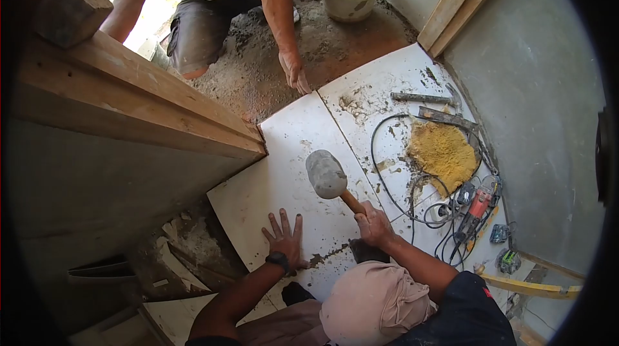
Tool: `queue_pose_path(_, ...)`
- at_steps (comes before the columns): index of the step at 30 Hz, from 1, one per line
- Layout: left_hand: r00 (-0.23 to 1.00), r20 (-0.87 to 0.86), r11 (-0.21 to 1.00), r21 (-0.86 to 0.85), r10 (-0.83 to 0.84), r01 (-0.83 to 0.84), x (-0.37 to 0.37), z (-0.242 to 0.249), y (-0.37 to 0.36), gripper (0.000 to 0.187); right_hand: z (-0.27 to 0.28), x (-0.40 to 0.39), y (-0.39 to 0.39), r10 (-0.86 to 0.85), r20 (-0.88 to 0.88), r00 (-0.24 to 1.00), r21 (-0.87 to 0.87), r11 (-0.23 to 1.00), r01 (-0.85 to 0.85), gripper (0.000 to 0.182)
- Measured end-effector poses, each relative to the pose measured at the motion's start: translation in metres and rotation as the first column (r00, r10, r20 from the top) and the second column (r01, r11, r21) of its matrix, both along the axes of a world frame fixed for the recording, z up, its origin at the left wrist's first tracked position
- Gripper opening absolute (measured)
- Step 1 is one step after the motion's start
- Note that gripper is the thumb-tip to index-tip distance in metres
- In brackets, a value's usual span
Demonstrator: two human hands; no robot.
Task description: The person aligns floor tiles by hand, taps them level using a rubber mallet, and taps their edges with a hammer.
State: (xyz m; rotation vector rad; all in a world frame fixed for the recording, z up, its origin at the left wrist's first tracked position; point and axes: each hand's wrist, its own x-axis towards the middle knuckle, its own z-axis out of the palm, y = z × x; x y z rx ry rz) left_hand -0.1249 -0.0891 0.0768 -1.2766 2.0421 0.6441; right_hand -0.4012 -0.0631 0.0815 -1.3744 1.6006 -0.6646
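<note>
My right hand (373,224) is closed round the wooden handle (351,201) of a rubber mallet, whose grey head (327,174) is held over a large white tile (293,165). On the same tile my left hand (284,240) lies flat with its fingers spread, a dark watch on the wrist. Gritty crumbs line the joint close by that hand. Across the tile, a co-worker's hand (294,73) hangs at the tile's far edge, fingers pointing down.
A yellow sponge-like pad (442,153), a hammer (422,98), a looped black cable and a red angle grinder (480,203) lie on tiles at right. Wooden door frame posts (148,101) flank the opening. Beyond are rough mortar (251,56) and a bucket (353,8).
</note>
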Motion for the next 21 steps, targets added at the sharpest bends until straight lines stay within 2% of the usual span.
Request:
queue_pose_path(1, 1.000, -0.003, 1.000, -0.013, -0.003, 0.003, 0.001, 0.000, -0.002, 0.153, -0.015, 0.001, -0.008, -0.003, -0.003, 1.000, -0.013, 1.000, 0.003, 0.035)
queue_pose_path(3, 1.000, -0.028, 1.000, -0.012, 0.008, -0.008, 0.002, 0.000, 0.000, 0.152, -0.028, 0.005, -0.028, 0.089, -0.235, 0.968, 0.221, 0.975, -0.036, 0.032)
queue_pose_path(5, 1.000, -0.018, 1.000, -0.014, 0.002, -0.003, 0.002, -0.001, -0.004, 0.152, -0.022, 0.010, -0.038, 0.079, -0.198, 0.977, 0.150, 0.987, -0.049, 0.036)
queue_pose_path(7, 1.000, -0.001, 1.000, 0.015, 0.003, -0.003, 0.005, 0.001, 0.006, 0.151, -0.020, 0.016, -0.037, 0.047, -0.048, 0.998, -0.080, 0.996, -0.051, 0.037)
queue_pose_path(9, 1.000, -0.005, 1.000, -0.006, -0.003, 0.003, 0.004, -0.001, -0.001, 0.150, -0.031, 0.013, -0.047, 0.050, -0.063, 0.997, -0.095, 0.994, -0.056, 0.034)
queue_pose_path(11, 1.000, -0.012, 1.000, -0.010, -0.006, 0.006, 0.007, 0.000, -0.002, 0.150, -0.036, 0.014, -0.052, 0.123, -0.228, 0.966, 0.150, 0.985, -0.090, 0.035)
queue_pose_path(12, 1.000, -0.019, 1.000, -0.011, -0.015, 0.015, 0.008, 0.000, -0.003, 0.150, -0.031, 0.016, -0.052, 0.122, -0.229, 0.966, 0.150, 0.985, -0.089, 0.035)
queue_pose_path(14, 0.999, -0.030, 1.000, -0.027, -0.009, 0.008, 0.009, -0.003, -0.004, 0.149, -0.019, 0.018, -0.049, 0.092, -0.065, 0.994, -0.044, 0.994, -0.095, 0.042)
queue_pose_path(15, 0.999, -0.041, 0.999, -0.039, -0.013, 0.012, 0.010, -0.001, 0.000, 0.149, -0.020, 0.019, -0.043, 0.090, -0.062, 0.994, -0.034, 0.995, -0.093, 0.042)
queue_pose_path(17, 1.000, -0.018, 0.999, -0.030, -0.019, 0.019, 0.006, 0.004, -0.006, 0.149, -0.027, 0.014, -0.054, 0.168, -0.272, 0.947, 0.207, 0.972, -0.113, 0.049)
queue_pose_path(18, 1.000, 0.009, 1.000, -0.001, -0.022, 0.022, 0.005, 0.006, -0.005, 0.149, -0.027, 0.012, -0.059, 0.193, -0.263, 0.945, 0.257, 0.958, -0.124, 0.049)
queue_pose_path(19, 1.000, 0.009, 1.000, 0.000, -0.024, 0.024, 0.005, 0.004, -0.003, 0.149, -0.025, 0.011, -0.056, 0.191, -0.262, 0.946, 0.258, 0.958, -0.122, 0.049)
queue_pose_path(21, 0.999, -0.033, 0.998, -0.057, -0.040, 0.038, 0.008, 0.000, 0.000, 0.151, -0.018, 0.012, -0.052, 0.148, -0.133, 0.980, 0.048, 0.989, -0.142, 0.048)
